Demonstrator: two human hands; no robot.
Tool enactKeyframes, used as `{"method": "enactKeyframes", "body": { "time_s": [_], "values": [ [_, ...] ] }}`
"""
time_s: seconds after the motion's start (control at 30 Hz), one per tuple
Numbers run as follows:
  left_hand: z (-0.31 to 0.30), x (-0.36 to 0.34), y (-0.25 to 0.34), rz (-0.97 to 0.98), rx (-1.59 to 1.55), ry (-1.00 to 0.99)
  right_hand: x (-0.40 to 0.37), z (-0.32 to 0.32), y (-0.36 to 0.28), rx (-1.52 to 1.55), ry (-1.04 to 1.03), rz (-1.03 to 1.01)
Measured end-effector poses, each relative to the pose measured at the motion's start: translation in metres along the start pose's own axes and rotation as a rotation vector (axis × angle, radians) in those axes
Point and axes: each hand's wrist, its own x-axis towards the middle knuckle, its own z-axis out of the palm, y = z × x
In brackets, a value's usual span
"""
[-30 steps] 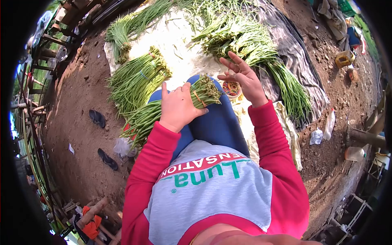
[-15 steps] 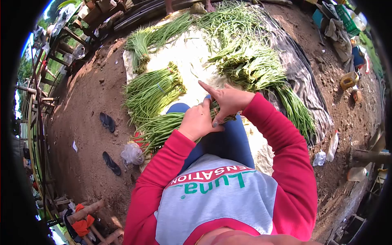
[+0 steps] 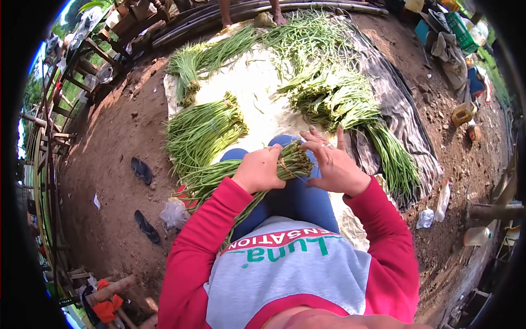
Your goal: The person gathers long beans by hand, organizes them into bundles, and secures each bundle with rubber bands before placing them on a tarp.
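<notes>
Bunch [image 3: 297, 162]: lay over the thighs [image 3: 309, 205], long tails trailing left.
Left hand [image 3: 262, 171]: closed round bunch, beside band [image 3: 283, 165].
Right hand [image 3: 338, 171]: fingers parted at stem ends; any pinch, could not tell.
Band risk: might roll off or snap, if pushed toward the ends or overstretched.
Bean risk: stems might slide out or bruise, from a slack or overtight left grip.
Hidden: left fingertips, bunch's underside, band's far side.
Feet [image 3: 279, 19] at top: another person's, legs cut off.
Thin bluish line by right fingers: perhaps a second band, too fine to tell.
</notes>
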Motion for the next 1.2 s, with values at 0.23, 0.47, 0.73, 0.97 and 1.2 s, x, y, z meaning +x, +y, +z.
{"method": "enactKeyframes", "body": {
  "time_s": [0.23,0.47,0.73,0.97,1.2],
  "values": [
    [-0.008,-0.01,-0.012,0.143,-0.34,0.084,-0.009,0.087,0.066,1.009,-0.106,0.542],
    [0.025,-0.002,-0.015,0.058,-0.136,0.167,-0.029,0.07,-0.055,0.974,-0.039,0.151],
    [0.08,0.012,-0.033,0.27,-0.229,0.478,0.059,-0.037,-0.079,0.492,0.514,-0.303],
    [0.046,-0.006,-0.03,0.117,-0.096,0.706,-0.013,0.034,-0.075,1.584,0.69,0.241],
    [0.029,-0.017,-0.016,0.036,-0.228,0.766,0.015,0.093,-0.029,1.689,0.484,0.874]
  ]
}}
